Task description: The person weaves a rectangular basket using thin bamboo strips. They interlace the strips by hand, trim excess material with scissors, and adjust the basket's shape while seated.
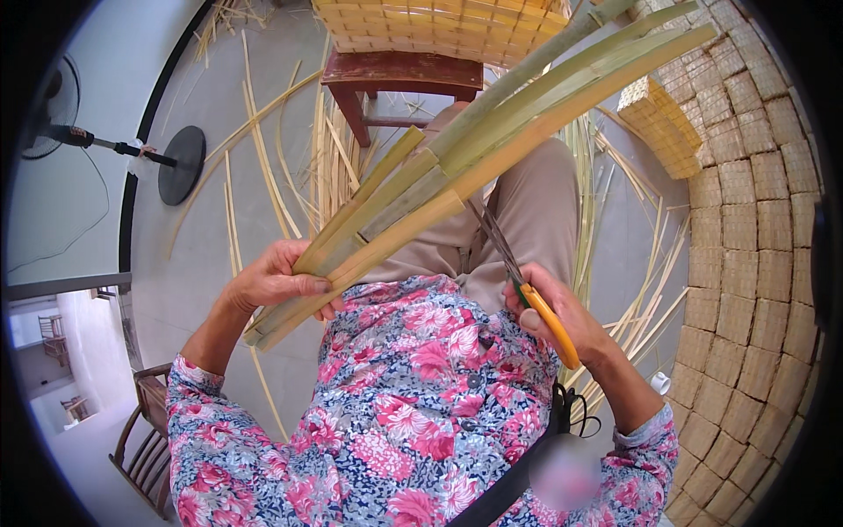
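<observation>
A bundle of long, flat green and tan bamboo strips (pixel 527 123) slants across my lap, from lower left up to the far right. Its near end is gripped by my left hand (pixel 283 279), thumb on top. Some strips end partway along the bundle, so their tips sit at different lengths. My right hand (pixel 569 303) is closed round scissors (pixel 551 323) with orange-yellow handles. Their dark blades point up and left and meet the lower edge of the bundle near one strip's end; whether they touch it I cannot tell.
Ahead stands a red wooden stool (pixel 399 68) with a woven basket (pixel 439 25) on it. Loose strips (pixel 263 167) litter the floor. Stacked woven blocks (pixel 738 237) line the right side. A fan base (pixel 183 165) stands left, a wooden chair (pixel 149 439) lower left.
</observation>
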`<act>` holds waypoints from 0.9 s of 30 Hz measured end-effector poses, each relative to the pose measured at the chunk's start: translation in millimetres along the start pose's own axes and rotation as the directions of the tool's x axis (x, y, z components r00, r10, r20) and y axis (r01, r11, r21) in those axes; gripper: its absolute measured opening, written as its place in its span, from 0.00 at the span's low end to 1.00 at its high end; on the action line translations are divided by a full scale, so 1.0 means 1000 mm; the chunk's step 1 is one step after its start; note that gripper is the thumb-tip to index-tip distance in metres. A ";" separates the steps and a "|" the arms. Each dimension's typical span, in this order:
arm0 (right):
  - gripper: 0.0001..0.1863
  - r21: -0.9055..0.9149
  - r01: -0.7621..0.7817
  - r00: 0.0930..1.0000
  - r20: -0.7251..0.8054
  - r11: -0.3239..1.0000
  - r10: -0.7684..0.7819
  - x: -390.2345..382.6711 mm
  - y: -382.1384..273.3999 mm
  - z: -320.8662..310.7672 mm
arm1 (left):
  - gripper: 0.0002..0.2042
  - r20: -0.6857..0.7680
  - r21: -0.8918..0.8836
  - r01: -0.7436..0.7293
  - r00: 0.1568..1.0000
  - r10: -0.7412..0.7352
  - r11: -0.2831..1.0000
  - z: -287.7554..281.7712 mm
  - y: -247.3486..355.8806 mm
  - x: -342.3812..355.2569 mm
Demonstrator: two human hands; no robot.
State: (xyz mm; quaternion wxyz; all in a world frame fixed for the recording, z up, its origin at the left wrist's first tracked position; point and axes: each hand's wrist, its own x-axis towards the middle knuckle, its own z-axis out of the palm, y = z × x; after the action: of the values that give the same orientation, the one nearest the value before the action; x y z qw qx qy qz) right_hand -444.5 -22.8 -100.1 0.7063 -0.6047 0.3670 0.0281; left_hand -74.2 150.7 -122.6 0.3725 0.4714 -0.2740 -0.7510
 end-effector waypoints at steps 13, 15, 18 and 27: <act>0.23 -0.008 0.154 0.987 -0.044 0.988 -0.155 0.030 0.009 0.017 | 0.15 -0.025 0.172 0.090 0.996 -0.087 0.981 0.009 0.007 0.002; 0.24 0.010 0.174 0.984 -0.048 0.985 -0.174 0.031 0.011 0.019 | 0.15 -0.016 0.197 0.106 0.994 -0.105 0.975 0.007 0.011 -0.001; 0.24 0.049 0.119 0.993 -0.026 0.992 -0.118 0.034 0.009 0.020 | 0.15 -0.040 0.228 0.117 0.993 -0.111 0.966 0.006 0.016 -0.004; 0.20 0.087 0.201 0.978 -0.067 0.976 -0.196 0.042 0.011 0.030 | 0.15 -0.061 0.226 0.134 0.990 -0.124 0.965 0.000 0.021 -0.007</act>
State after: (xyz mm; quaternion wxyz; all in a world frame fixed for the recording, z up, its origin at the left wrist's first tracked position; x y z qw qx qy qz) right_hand -404.4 -10.4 -132.3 0.7221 -0.6052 0.3260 -0.0773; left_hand -66.3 144.4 -102.7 0.2721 0.5456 -0.3190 -0.7257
